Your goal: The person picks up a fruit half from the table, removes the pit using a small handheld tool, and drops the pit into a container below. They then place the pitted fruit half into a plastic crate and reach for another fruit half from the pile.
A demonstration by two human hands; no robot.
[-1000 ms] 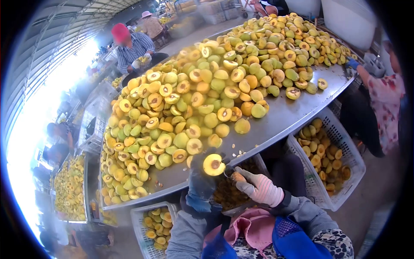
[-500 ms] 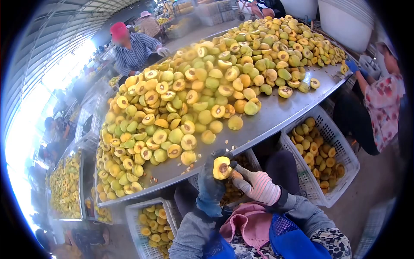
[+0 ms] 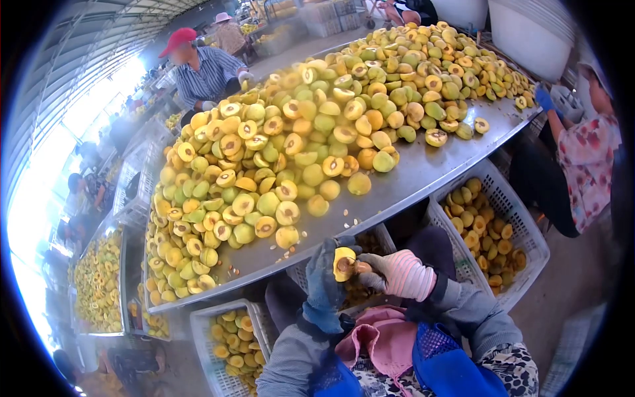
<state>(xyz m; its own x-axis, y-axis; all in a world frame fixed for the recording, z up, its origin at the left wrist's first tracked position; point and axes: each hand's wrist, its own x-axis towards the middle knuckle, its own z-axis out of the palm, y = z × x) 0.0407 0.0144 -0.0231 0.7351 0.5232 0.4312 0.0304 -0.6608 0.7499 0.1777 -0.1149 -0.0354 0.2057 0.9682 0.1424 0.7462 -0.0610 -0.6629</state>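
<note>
My left hand (image 3: 324,278), in a dark blue-grey glove, is closed around a yellow halved stone fruit (image 3: 344,263) that looks like an apricot. The cut side faces right, with a brown hollow in its flesh. My right hand (image 3: 401,274) wears a pink-and-white striped glove with grey fingers. Its fingers are pinched together right at the fruit's cut side, around something small and brownish that I cannot make out. Both hands are over a crate (image 3: 387,241) of fruit between my knees, in front of the metal table's edge (image 3: 390,213).
A large heap of halved fruit (image 3: 264,172) covers much of the metal table, with loose pits nearby. White crates of fruit stand at right (image 3: 532,248) and left (image 3: 205,337). A person in a red cap (image 3: 205,73) works across the table; another (image 3: 585,159) sits at right.
The fruit half has turned, showing its cut side more edge-on, and my right hand has shifted slightly. The person in the red cap has raised their head; the person at right has moved a gloved hand.
</note>
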